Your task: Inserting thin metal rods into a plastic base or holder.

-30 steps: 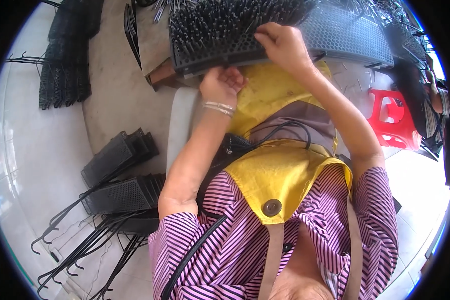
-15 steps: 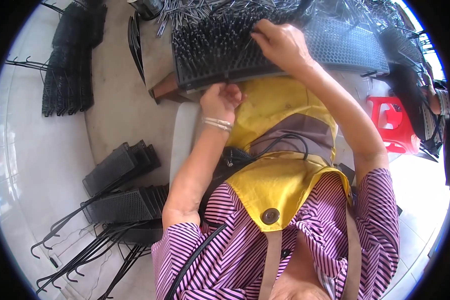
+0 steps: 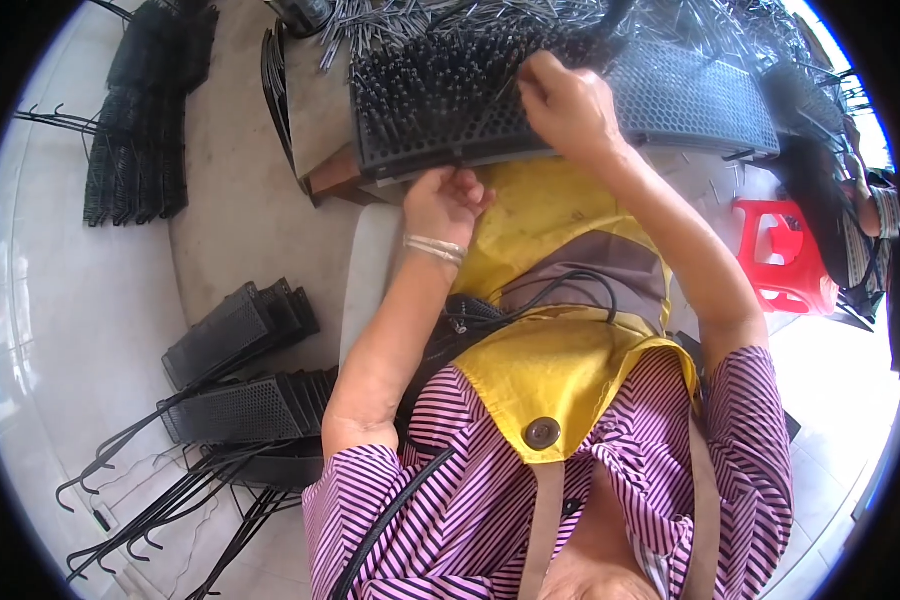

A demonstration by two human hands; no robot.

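A long black panel (image 3: 685, 95) full of round holes lies across the front of me. Thin dark rods (image 3: 430, 85) stand packed in the holes of its left part, while the holes toward the right show bare. My right hand (image 3: 572, 108) is over the middle of the panel, thumb and fingers pinched at the edge of the rods. What it pinches is too small to make out. Just below the panel's near edge, my left hand (image 3: 448, 205) is turned up with curled fingers. Whether those fingers hold a small piece is hidden.
Loose silvery rods (image 3: 400, 28) are heaped beyond the panel. Black perforated racks with hooked wires (image 3: 235, 410) lie at the lower left, and more racks (image 3: 135, 150) stand farther back. A red plastic stool (image 3: 785, 255) is at the right, near another person's arm (image 3: 867, 205).
My right hand has shifted slightly right and down over the panel. My left hand stays almost in place at the near edge.
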